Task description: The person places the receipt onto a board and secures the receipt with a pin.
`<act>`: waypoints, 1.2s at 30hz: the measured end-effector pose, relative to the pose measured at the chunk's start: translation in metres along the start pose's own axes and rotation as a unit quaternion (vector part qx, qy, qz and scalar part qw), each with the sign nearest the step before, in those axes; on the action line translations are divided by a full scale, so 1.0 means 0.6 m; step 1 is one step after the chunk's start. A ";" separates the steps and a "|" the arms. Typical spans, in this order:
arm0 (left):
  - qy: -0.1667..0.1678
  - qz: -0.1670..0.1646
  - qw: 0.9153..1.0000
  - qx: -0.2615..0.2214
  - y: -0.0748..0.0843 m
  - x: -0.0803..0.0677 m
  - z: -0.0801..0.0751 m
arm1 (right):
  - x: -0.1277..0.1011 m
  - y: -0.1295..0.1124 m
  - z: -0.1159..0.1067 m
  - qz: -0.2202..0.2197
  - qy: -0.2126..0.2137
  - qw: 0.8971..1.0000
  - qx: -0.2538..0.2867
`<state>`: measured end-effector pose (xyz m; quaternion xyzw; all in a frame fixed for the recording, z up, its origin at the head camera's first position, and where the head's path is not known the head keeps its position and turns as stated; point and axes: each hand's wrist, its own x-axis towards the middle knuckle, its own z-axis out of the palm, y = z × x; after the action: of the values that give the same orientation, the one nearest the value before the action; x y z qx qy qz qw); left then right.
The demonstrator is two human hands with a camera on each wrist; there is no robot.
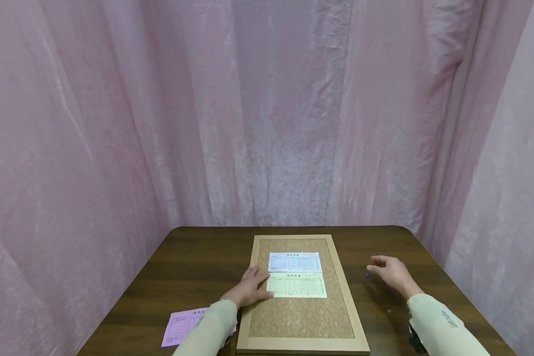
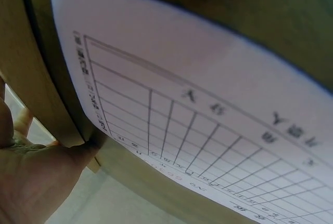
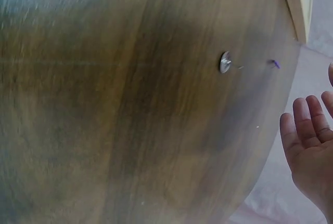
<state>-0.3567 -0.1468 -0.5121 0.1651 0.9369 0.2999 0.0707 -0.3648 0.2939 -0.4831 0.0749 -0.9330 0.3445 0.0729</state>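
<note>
A cork board (image 1: pixel 300 319) with a pale wooden frame lies on the table. On it a bluish printed slip (image 1: pixel 295 262) sits just above a pale green printed slip (image 1: pixel 296 286). My left hand (image 1: pixel 249 288) rests on the board's left frame, fingers spread, fingertips at the green slip's left edge. My right hand (image 1: pixel 392 273) hovers over the table to the right of the board, fingers loosely bent and holding nothing. Below its fingertips lies a small purple pushpin (image 1: pixel 367 275). A clear or silvery pin with a round head (image 3: pixel 225 63) lies nearer my body.
A pink printed slip (image 1: pixel 182 326) lies on the table left of the board, partly hidden by my left sleeve; it fills much of the left wrist view. Pink curtains (image 1: pixel 285 123) hang behind and beside the dark wooden table (image 1: pixel 196 262).
</note>
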 end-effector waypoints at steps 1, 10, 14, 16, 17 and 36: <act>0.000 0.000 1.000 -0.001 0.000 0.000 0.000 | 0.000 0.003 0.001 0.002 0.001 1.000 0.002; 0.000 0.000 1.000 -0.001 0.002 -0.002 -0.001 | 0.005 0.022 0.008 0.018 -0.010 1.000 0.016; -0.003 -0.007 1.000 0.001 0.001 -0.002 0.000 | 0.007 0.027 0.012 0.030 -0.021 0.999 0.026; -0.007 -0.010 1.000 0.001 0.002 -0.003 -0.001 | 0.008 0.031 0.014 0.035 -0.027 0.999 0.031; -0.008 -0.011 1.000 0.001 0.003 -0.003 -0.001 | 0.008 0.033 0.015 0.039 -0.030 0.998 0.035; -0.012 -0.011 1.000 0.004 0.003 -0.003 -0.004 | 0.010 0.051 0.035 0.063 -0.029 0.996 0.064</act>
<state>-0.3552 -0.1470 -0.5090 0.1585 0.9391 0.2931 0.0844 -0.3783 0.3025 -0.5174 0.0308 -0.9135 0.4053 0.0193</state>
